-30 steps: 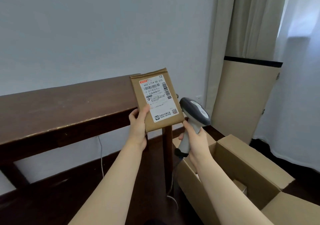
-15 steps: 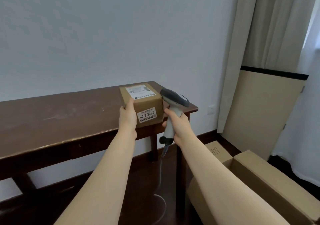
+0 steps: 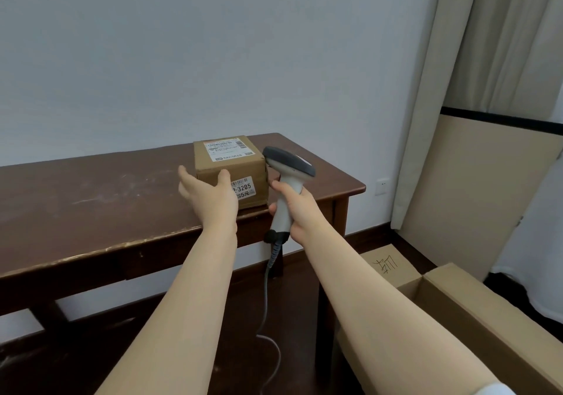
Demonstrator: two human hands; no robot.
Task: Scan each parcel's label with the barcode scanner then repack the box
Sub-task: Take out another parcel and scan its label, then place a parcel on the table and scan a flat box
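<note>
A small brown cardboard parcel [image 3: 231, 166] stands on the dark wooden table [image 3: 91, 199] near its right end, with a white shipping label on top and a small sticker reading 3205 on its front. My left hand [image 3: 210, 196] hovers just in front of the parcel's left side, fingers spread and holding nothing. My right hand [image 3: 300, 209] grips the white handle of the barcode scanner [image 3: 288, 178], whose grey head sits beside the parcel's right side. A large open cardboard box [image 3: 457, 309] stands on the floor at the lower right.
The scanner's grey cable [image 3: 268, 318] hangs down to the dark floor by the table leg. Behind the box, a beige panel [image 3: 475, 196] leans against the wall under a curtain [image 3: 475, 44]. A wall socket [image 3: 382, 186] sits right of the table.
The parcel was held up, then lowered onto the table's right end. My left hand has let go of it and drawn back, fingers spread. The scanner stayed in my right hand.
</note>
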